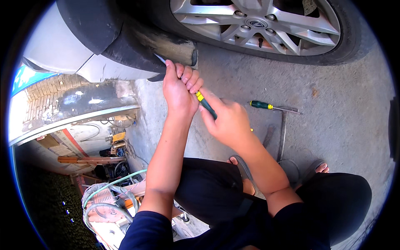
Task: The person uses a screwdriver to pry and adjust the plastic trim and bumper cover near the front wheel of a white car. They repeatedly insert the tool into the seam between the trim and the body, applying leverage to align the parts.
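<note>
Both my hands are on a screwdriver [206, 105] with a green and yellow handle. My right hand [228, 121] is closed round the handle's rear part. Farther forward, my left hand [180, 89] wraps the tool, its thumb and fingers toward the car, and hides much of it. A short length of metal blade shows beyond the left thumb, its end at the dark lower trim [129, 52] of the car's bumper [110, 68]. Whether the tip sits in a gap I cannot tell. A dirt-covered liner [166, 45] is just behind that spot.
A wheel with a silver rim [256, 23] stands at the top right. Another green and yellow screwdriver [261, 105] lies on the concrete floor [333, 108], near a thin metal rod [283, 137]. Pale hoses [110, 187] and clutter are at lower left, beside a doorway.
</note>
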A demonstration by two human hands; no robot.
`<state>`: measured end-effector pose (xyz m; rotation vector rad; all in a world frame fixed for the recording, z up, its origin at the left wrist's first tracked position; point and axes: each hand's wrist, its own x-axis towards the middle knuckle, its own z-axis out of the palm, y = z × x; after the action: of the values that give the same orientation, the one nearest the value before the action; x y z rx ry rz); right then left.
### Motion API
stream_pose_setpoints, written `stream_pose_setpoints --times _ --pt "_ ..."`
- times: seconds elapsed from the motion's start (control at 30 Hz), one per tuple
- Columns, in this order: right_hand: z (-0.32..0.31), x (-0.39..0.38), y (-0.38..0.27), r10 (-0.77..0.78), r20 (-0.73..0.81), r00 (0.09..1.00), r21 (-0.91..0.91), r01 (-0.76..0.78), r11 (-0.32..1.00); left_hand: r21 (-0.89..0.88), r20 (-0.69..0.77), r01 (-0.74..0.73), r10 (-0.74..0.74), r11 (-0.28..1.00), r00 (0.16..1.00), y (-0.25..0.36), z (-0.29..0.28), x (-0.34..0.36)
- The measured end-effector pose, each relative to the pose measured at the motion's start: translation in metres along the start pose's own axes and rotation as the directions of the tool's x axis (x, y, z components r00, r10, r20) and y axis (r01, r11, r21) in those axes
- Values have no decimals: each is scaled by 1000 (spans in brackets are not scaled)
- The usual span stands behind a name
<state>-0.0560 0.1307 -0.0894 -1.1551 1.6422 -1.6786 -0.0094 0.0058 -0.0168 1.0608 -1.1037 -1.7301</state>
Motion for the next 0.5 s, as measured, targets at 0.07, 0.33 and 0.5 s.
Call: stream_pose_setpoints --times 0.07,0.33,0.5 --pt "4 -1 -1 13 14 1000 -72 -12 997 40 -15 -6 6 999 1000 1 2 -1" --pt "28 -5 -6 104 17 994 395 -102 913 209 -46 54 -46 976 998 16 -1 -2" --pt "62 -10 -13 158 -70 985 503 -101 858 355 -64 61 -41 933 997 26 -6 0"
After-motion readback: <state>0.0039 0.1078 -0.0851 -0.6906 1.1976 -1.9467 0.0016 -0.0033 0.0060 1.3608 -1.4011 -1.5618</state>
